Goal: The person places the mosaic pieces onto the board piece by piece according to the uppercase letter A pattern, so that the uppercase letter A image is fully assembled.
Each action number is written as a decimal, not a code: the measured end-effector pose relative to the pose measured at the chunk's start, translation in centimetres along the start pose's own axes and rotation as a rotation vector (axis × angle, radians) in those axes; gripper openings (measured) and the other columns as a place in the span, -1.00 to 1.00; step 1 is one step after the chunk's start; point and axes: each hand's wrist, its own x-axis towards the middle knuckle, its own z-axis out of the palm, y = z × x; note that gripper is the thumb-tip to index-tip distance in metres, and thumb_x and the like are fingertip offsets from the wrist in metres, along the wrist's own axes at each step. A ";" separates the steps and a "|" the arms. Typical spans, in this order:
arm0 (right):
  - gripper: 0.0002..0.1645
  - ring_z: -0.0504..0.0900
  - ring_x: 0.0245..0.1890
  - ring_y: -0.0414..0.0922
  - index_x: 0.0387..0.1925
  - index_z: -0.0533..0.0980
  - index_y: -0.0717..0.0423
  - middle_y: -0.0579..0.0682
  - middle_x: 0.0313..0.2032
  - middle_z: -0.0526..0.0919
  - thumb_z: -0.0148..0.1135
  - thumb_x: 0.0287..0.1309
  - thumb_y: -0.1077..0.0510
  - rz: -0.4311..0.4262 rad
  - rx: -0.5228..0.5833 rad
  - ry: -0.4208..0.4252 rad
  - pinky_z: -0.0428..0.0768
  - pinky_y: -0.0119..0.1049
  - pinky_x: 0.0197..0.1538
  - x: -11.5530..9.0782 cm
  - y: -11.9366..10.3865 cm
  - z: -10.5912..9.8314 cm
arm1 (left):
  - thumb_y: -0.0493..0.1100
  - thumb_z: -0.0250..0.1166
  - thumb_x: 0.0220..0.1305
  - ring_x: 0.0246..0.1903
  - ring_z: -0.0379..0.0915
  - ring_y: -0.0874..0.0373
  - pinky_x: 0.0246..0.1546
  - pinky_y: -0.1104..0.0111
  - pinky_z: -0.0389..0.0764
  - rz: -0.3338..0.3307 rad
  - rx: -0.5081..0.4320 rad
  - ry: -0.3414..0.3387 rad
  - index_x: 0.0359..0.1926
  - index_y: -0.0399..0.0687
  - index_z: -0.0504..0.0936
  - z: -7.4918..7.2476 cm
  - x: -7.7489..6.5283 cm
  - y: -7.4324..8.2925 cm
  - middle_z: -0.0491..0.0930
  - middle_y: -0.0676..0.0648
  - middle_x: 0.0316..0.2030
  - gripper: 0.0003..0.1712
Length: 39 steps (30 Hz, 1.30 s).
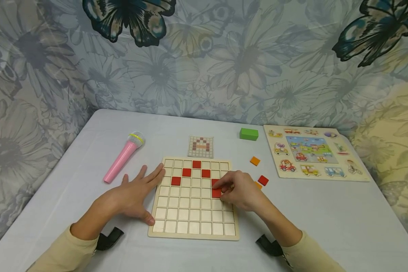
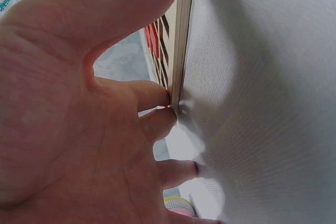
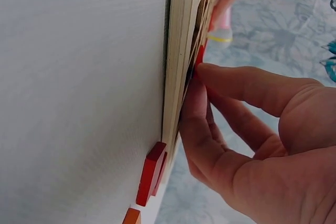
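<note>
A wooden grid board (image 1: 176, 235) lies on the table, with several red square tiles seated in its upper cells. My left hand (image 1: 132, 196) spreads along the board's left side, thumb at the lower corner and fingertips at the upper edge. Over the right part of the grid, my right hand (image 1: 241, 189) pinches a red tile (image 1: 216, 193) between thumb and forefinger. Another red tile above it is partly covered by the fingers. The right wrist view shows the fingertips (image 3: 202, 69) meeting at the tile, low against the grid.
A small pattern card (image 1: 201, 146) lies beyond the board. Right of it are a green block (image 1: 249, 134), an orange tile (image 1: 255, 161), a loose red tile (image 1: 263, 180) and a partly hidden orange tile. A picture puzzle (image 1: 272, 151) sits farther right, a pink microphone (image 1: 122, 158) at left.
</note>
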 end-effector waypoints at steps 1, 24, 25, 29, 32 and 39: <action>-0.64 0.60 -0.39 -0.19 -0.26 0.80 0.02 -0.07 -0.36 0.68 0.46 -0.05 0.47 -0.004 -0.001 0.001 0.61 -0.33 -0.30 0.0 0.0 0.0 | 0.20 0.75 -0.30 0.63 -0.37 -0.42 0.30 -0.63 -0.17 0.001 0.001 0.001 0.70 0.04 -0.13 0.0 0.0 0.0 -0.32 0.01 0.71 0.67; -0.65 0.65 -0.28 -0.16 -0.24 0.79 -0.06 -0.14 -0.27 0.76 0.42 0.00 0.40 -0.066 -0.012 -0.030 0.65 -0.26 -0.17 -0.5 0.0 -0.9 | 0.21 0.75 -0.28 0.62 -0.37 -0.43 0.29 -0.63 -0.14 0.010 -0.001 -0.003 0.70 0.03 -0.14 0.0 -0.1 -0.2 -0.35 0.02 0.71 0.66; -0.66 0.65 -0.27 -0.15 -0.24 0.79 -0.05 -0.13 -0.26 0.76 0.40 0.01 0.41 -0.062 -0.010 -0.027 0.65 -0.26 -0.16 -0.6 0.1 -1.1 | 0.21 0.75 -0.28 0.62 -0.37 -0.43 0.29 -0.64 -0.14 0.012 -0.002 -0.003 0.70 0.03 -0.14 0.0 -0.1 -0.2 -0.35 0.02 0.71 0.66; -0.71 0.65 -0.36 -0.13 -0.21 0.79 -0.01 -0.05 -0.26 0.73 0.44 0.05 0.37 -0.038 0.006 -0.017 0.65 -0.27 -0.31 -0.8 0.2 -2.0 | 0.20 0.75 -0.27 0.62 -0.38 -0.42 0.30 -0.63 -0.18 0.007 -0.009 -0.002 0.70 0.02 -0.14 -0.1 -0.1 -0.3 -0.35 0.02 0.71 0.66; -0.73 0.66 -0.35 -0.12 -0.18 0.78 0.02 -0.01 -0.24 0.72 0.42 0.08 0.36 -0.022 0.006 -0.005 0.67 -0.27 -0.35 -1.0 0.4 -2.8 | 0.20 0.75 -0.27 0.63 -0.39 -0.42 0.30 -0.63 -0.19 0.008 -0.010 -0.001 0.70 0.02 -0.14 -0.1 -0.1 -0.3 -0.35 0.01 0.71 0.66; -0.74 0.70 -0.21 -0.10 -0.12 0.77 0.10 0.06 -0.18 0.72 0.42 0.14 0.33 0.004 -0.003 0.037 0.74 -0.31 -0.17 -1.8 1.3 -4.9 | 0.22 0.74 -0.28 0.63 -0.39 -0.41 0.30 -0.63 -0.17 0.013 -0.010 -0.003 0.70 0.02 -0.13 -0.1 -0.1 -0.2 -0.35 0.02 0.71 0.66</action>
